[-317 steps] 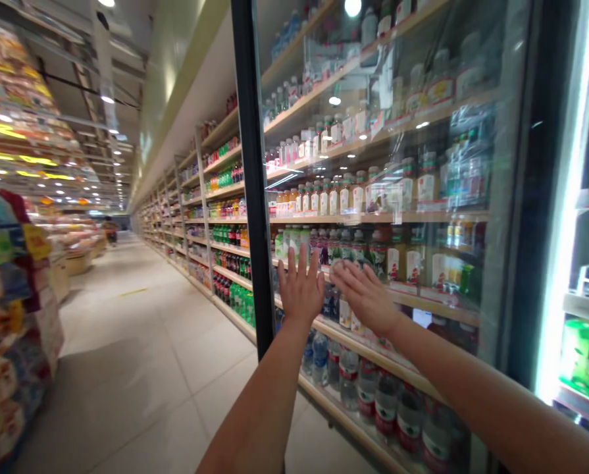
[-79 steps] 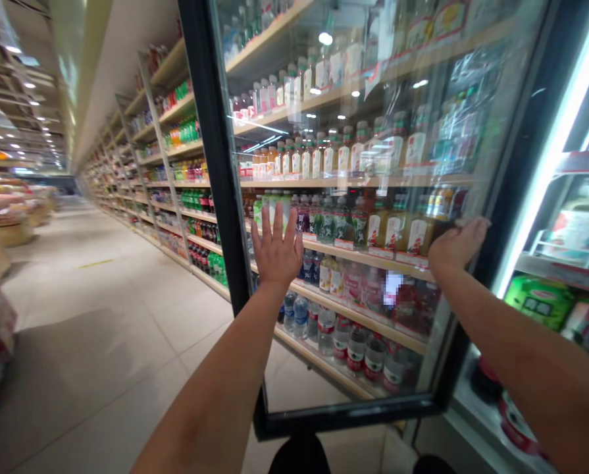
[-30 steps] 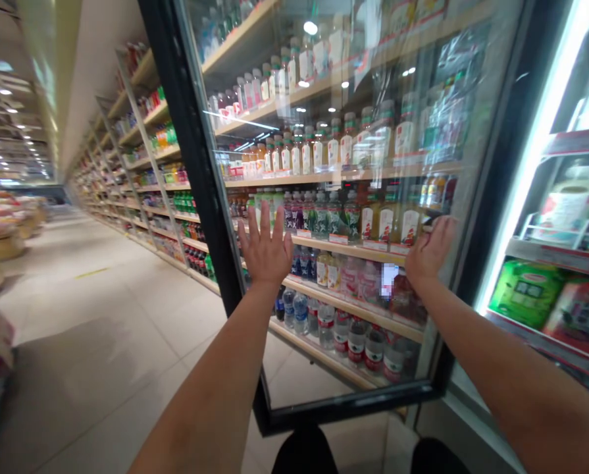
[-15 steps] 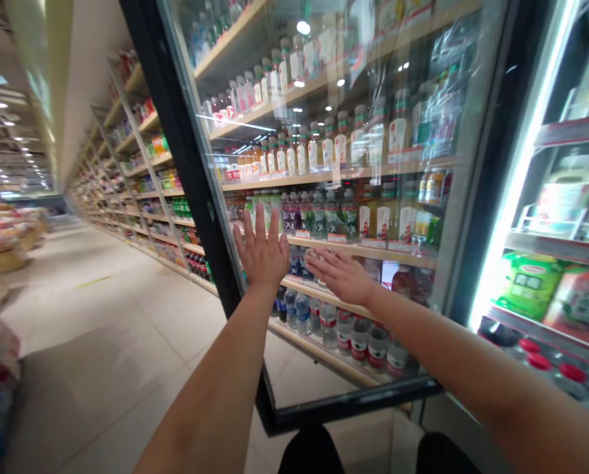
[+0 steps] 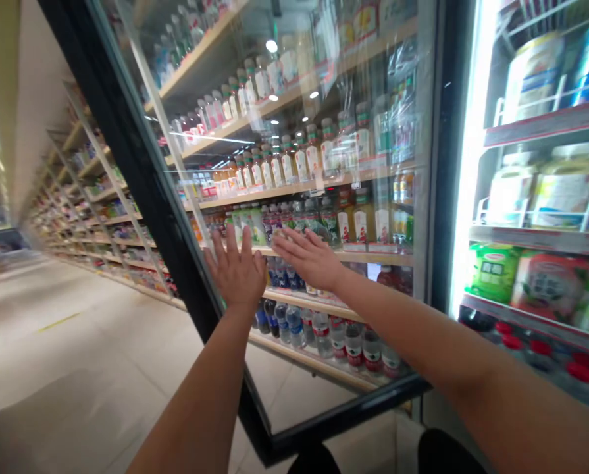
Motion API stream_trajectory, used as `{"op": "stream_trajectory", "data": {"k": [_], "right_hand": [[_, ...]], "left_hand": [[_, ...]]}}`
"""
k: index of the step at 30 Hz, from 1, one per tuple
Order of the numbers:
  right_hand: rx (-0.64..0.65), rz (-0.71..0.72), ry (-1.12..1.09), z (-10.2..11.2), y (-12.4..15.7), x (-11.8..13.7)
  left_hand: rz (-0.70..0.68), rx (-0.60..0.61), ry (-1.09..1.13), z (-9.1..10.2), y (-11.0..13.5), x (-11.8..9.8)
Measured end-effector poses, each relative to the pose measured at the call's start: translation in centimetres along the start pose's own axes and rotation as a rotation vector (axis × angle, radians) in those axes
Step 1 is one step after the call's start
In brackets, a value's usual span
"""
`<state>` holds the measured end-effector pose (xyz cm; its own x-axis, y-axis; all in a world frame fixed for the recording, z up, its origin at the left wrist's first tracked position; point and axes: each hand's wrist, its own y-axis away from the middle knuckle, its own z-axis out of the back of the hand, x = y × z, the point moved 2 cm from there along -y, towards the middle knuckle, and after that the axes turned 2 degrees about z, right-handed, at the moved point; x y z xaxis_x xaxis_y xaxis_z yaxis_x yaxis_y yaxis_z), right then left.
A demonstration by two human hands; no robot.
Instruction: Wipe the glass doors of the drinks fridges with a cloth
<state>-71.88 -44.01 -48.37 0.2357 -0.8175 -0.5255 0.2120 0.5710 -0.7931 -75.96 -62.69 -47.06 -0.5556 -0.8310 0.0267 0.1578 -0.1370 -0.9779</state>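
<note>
My left hand (image 5: pixel 235 270) lies flat against the glass of a black-framed cooler door (image 5: pixel 141 171), fingers spread upward, near the door's left edge. Close beside it, my right hand (image 5: pixel 308 258) also rests flat on the glass, fingers stretched out and pointing left. Neither hand holds anything. The door stands swung out from the lit cooler (image 5: pixel 531 217) on the right. Behind the glass I see shelves of bottled drinks (image 5: pixel 294 158).
The cooler's shelves hold green and white packs (image 5: pixel 491 271) and red-capped bottles (image 5: pixel 516 342) lower down. A long aisle of stocked shelving (image 5: pixel 81 210) runs off to the left beside a tiled floor (image 5: pixel 77 368). Dark shoes (image 5: pixel 318 461) show at the bottom.
My right hand has slid left from the door's right edge to just beside my left hand. The door has swung further round and the view has turned right toward the cooler.
</note>
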Motion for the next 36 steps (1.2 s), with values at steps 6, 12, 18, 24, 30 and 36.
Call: {"op": "stream_trajectory", "data": {"k": [6,12,18,24,30,36], "right_hand": [[-0.213,-0.792,0.017,2.0,3.3,-7.4],[-0.36,-1.168,0.052,1.6,13.4,-9.4],[-0.398,-1.213,0.065,2.7,13.9,-13.8],[-0.366,-1.042,0.048,3.3,7.8,-13.2],[-0.102,-0.396,-0.061,0.5,0.6,-3.1],[0.03,0.104,-0.096,-1.3,3.1,2.7]], "left_hand": [[0.004,-0.007,0.007,-0.1,-0.2,0.1],[-0.001,-0.021,0.003,-0.1,0.0,0.0],[0.019,-0.005,0.039,0.0,-0.1,0.0],[0.011,-0.017,0.025,-0.2,0.1,0.1],[0.0,-0.015,0.007,-0.3,0.1,0.3],[0.0,-0.015,0.018,-0.2,0.1,0.2]]}}
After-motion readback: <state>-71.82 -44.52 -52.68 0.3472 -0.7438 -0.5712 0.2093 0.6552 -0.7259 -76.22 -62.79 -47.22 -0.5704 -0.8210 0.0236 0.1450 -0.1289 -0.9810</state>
